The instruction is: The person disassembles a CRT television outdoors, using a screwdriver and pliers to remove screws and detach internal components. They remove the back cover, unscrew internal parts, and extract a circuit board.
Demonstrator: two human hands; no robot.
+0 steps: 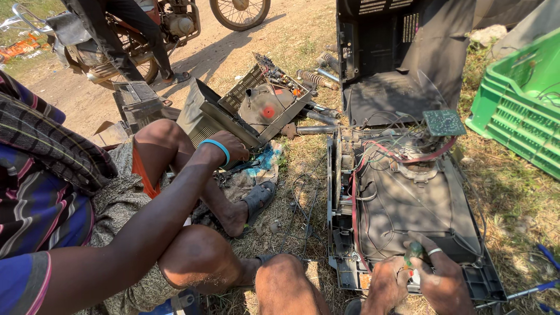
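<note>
Both hands on a green-handled screwdriver at the gutted television chassis

At the bottom of the frame, the left hand point(386, 284) and right hand point(444, 280) have their fingers clamped on the green screwdriver handle point(413, 252), pressed at the near edge of the picture tube point(415, 204). The back cover point(389, 52) already stands off at upper centre, and a small circuit board point(444, 122) hangs loose on its wires, yet the tube still sits in its front frame point(487, 284). At left, a co-worker's hand point(228, 147) with a blue wristband reaches into another dismantled set point(256, 105).
</note>
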